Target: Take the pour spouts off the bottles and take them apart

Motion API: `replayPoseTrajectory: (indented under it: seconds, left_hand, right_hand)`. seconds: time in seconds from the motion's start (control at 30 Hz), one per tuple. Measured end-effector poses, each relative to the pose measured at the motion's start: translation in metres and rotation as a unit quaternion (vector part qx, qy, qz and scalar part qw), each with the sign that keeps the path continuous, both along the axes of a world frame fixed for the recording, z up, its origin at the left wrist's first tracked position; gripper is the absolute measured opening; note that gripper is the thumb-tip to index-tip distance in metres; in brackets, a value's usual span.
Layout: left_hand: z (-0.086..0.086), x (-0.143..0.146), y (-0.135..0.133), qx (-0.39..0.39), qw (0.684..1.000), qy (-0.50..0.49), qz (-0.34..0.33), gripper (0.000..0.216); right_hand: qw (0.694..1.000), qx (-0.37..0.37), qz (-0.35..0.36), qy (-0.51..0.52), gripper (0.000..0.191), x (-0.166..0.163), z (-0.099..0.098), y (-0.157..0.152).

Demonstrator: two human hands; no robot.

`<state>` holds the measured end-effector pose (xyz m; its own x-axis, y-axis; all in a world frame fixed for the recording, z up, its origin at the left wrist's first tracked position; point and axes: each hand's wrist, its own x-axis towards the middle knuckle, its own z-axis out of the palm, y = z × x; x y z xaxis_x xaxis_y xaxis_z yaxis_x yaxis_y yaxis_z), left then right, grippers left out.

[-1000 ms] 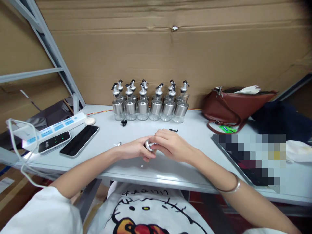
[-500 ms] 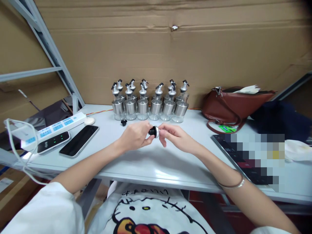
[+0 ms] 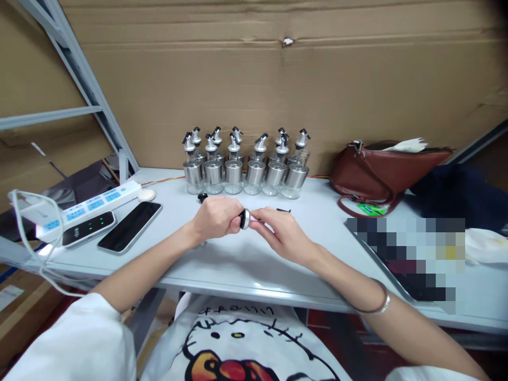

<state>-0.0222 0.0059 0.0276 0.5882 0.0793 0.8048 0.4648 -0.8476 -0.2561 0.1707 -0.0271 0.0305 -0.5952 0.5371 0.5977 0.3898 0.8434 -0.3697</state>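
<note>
My left hand [image 3: 216, 218] is closed around a small silver and black pourer cap [image 3: 244, 218], held just above the white table [image 3: 246, 259]. My right hand [image 3: 280, 233] meets it from the right, its fingertips pinched on the cap's silver end. Behind them stands a cluster of several glass dispenser bottles [image 3: 244, 169] with steel bands and spout tops. A small black stopper [image 3: 202, 197] lies in front of the bottles, and a thin black piece [image 3: 283, 210] lies just beyond my right hand.
At the left lie a white power strip [image 3: 89, 203], a dark device with green lights [image 3: 88, 228], a black phone [image 3: 129, 227] and a small white oval object [image 3: 146, 195]. A brown bag [image 3: 381, 172] and dark cloth [image 3: 460, 193] sit at the right, cardboard behind.
Both hands rose from the table with the cap and moved toward the bottles. My left hand's grip went from a fingertip hold to a fuller wrap, with the right fingertips back on the cap.
</note>
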Motion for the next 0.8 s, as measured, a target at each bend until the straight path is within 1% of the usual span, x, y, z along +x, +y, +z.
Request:
replayPoseTrajectory:
  seconds: [0.03,0.07,0.1,0.13,0.17,0.2,0.27,0.3,0.33,0.37,0.4,0.43,0.47,0.5,0.53,0.6,0.63,0.67,0.7,0.73,0.8]
  left_hand:
    - [-0.001,0.001,-0.001,-0.038,0.999,-0.009,-0.006,0.043]
    - [-0.002,0.002,-0.003,-0.089,0.996,-0.017,-0.009,0.043]
    - [-0.003,0.004,-0.004,-0.152,0.988,-0.027,-0.012,0.044]
    - [-0.004,0.007,-0.005,-0.224,0.974,-0.038,-0.015,0.045]
    - [-0.004,0.009,-0.006,-0.304,0.951,-0.051,-0.022,0.046]
    - [-0.004,0.01,-0.005,-0.388,0.919,-0.06,-0.034,0.048]
    - [-0.004,0.01,-0.001,-0.548,0.831,-0.076,-0.068,0.05]
    - [-0.003,0.008,0.003,-0.606,0.785,-0.095,-0.085,0.05]
    - [-0.002,0.003,0.009,-0.648,0.746,-0.118,-0.099,0.05]
    - [0.001,-0.003,0.015,-0.665,0.72,-0.167,-0.108,0.049]
    - [0.003,-0.01,0.021,-0.66,0.716,-0.201,-0.106,0.048]
    - [0.006,-0.018,0.027,-0.646,0.721,-0.228,-0.101,0.046]
    - [0.009,-0.026,0.033,-0.621,0.738,-0.25,-0.088,0.043]
    - [0.012,-0.034,0.038,-0.593,0.762,-0.25,-0.065,0.041]
    - [0.014,-0.041,0.042,-0.556,0.793,-0.248,-0.03,0.038]
    - [0.013,-0.049,0.048,-0.468,0.856,-0.21,0.06,0.031]
    - [0.01,-0.052,0.05,-0.432,0.879,-0.172,0.105,0.028]
    - [0.007,-0.053,0.052,-0.408,0.893,-0.124,0.148,0.024]
    - [0.003,-0.053,0.053,-0.395,0.897,-0.069,0.186,0.021]
    - [-0.002,-0.054,0.054,-0.388,0.895,-0.014,0.22,0.019]
    - [-0.01,-0.053,0.055,-0.376,0.882,0.07,0.276,0.016]
  right_hand:
    - [0.995,0.102,-0.007,-0.021,0.025,0.001,0.001,0.002]
    - [0.98,0.193,-0.013,-0.04,0.023,0.003,0.002,0.004]
    - [0.962,0.266,-0.024,-0.06,0.02,0.004,0.002,0.007]
    - [0.942,0.323,-0.038,-0.08,0.017,0.007,0.003,0.01]
    - [0.924,0.364,-0.054,-0.099,0.015,0.009,0.004,0.012]
    - [0.91,0.393,-0.065,-0.115,0.014,0.012,0.005,0.014]
    - [0.895,0.42,-0.07,-0.134,0.015,0.019,0.006,0.017]
    - [0.895,0.421,-0.066,-0.129,0.016,0.022,0.007,0.018]
    - [0.901,0.416,-0.064,-0.109,0.017,0.025,0.008,0.019]
    - [0.91,0.402,-0.069,-0.069,0.017,0.028,0.008,0.019]
    - [0.921,0.381,-0.082,-0.017,0.017,0.031,0.008,0.019]
    - [0.928,0.357,-0.1,0.036,0.017,0.032,0.007,0.019]
    - [0.934,0.33,-0.117,0.077,0.019,0.032,0.007,0.02]
    - [0.94,0.301,-0.126,0.098,0.021,0.032,0.006,0.02]
    - [0.949,0.273,-0.126,0.097,0.023,0.03,0.004,0.021]
    - [0.968,0.221,-0.108,0.053,0.026,0.027,0.0,0.023]
    - [0.975,0.195,-0.1,0.029,0.028,0.025,-0.002,0.024]
    - [0.98,0.172,-0.096,0.01,0.03,0.024,-0.004,0.025]
    - [0.984,0.154,-0.094,-0.004,0.031,0.023,-0.005,0.026]
    - [0.986,0.139,-0.094,-0.014,0.031,0.023,-0.007,0.027]
    - [0.988,0.125,-0.092,-0.024,0.03,0.022,-0.009,0.028]
